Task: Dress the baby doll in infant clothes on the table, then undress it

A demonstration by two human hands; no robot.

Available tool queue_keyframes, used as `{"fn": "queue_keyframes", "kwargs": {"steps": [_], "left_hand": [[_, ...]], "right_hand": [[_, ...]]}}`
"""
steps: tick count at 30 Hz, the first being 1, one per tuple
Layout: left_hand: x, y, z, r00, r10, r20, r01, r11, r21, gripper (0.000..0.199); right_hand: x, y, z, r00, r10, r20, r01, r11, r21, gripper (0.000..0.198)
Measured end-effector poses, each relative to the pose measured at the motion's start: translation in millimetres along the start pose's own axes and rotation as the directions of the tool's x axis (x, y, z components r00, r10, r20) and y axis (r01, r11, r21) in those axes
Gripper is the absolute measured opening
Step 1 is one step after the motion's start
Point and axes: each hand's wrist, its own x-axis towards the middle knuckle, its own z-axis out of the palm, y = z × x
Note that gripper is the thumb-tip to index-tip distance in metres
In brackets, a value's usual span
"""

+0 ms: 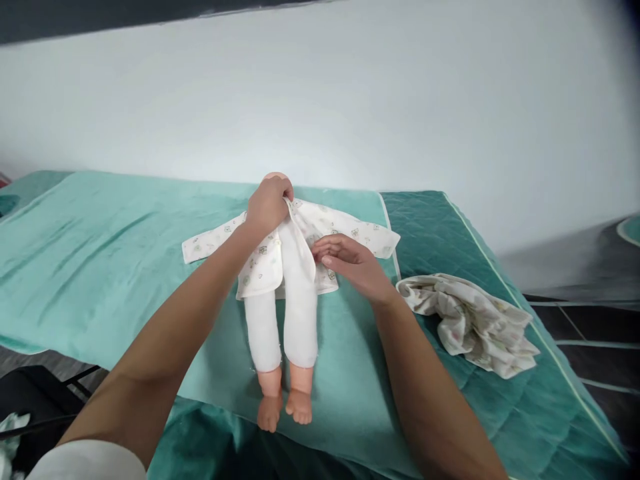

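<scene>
A baby doll (299,393) lies on its back on a light green cover, feet toward me, with white trousers (300,320) on its legs. Its white printed jacket (259,270) has both sleeves spread out sideways and its front partly parted. My left hand (270,203) is closed at the neck of the jacket, its fingers pinching the collar edge and hiding most of the doll's head. Beside the doll's waist, my right hand (350,261) has its fingers extended and slightly bent, thumb apart, with the fingertips at the jacket's loose front panel.
A crumpled printed cloth (475,323) lies to the right on the dark green quilted bedding (520,407). The light green cover (100,260) stretches to the left. A pale wall (320,93) rises behind the bed. At lower left stands a black chair (45,400).
</scene>
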Motion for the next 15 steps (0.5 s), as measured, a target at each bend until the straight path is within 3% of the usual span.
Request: {"fn": "queue_keyframes", "kwargs": {"steps": [3,7,11,15], "left_hand": [[-26.4,-10.2,-5.1,0.993,0.059,-0.102,-0.052,0.996,0.072,0.021],[-87.9,-17.0,-10.5,0.975,0.042,-0.22,-0.046,0.999,-0.011,0.015],[-161.2,-30.2,-10.1,0.943,-0.031,-0.331,-0.001,0.995,-0.096,0.018],[-218.8,-42.6,-11.4,0.955,-0.128,-0.266,0.099,0.988,-0.119,0.024]], "right_hand": [[-1.1,2.1,-0.5,0.999,-0.026,-0.024,0.025,0.998,-0.053,0.025],[-1.1,5.9,6.5,0.988,-0.151,-0.027,0.135,0.941,-0.311,0.028],[-3.6,5.0,23.7,0.952,-0.273,0.134,0.297,0.735,-0.609,0.048],[-12.7,5.6,38.1,0.928,-0.319,0.19,0.346,0.557,-0.755,0.059]]}}
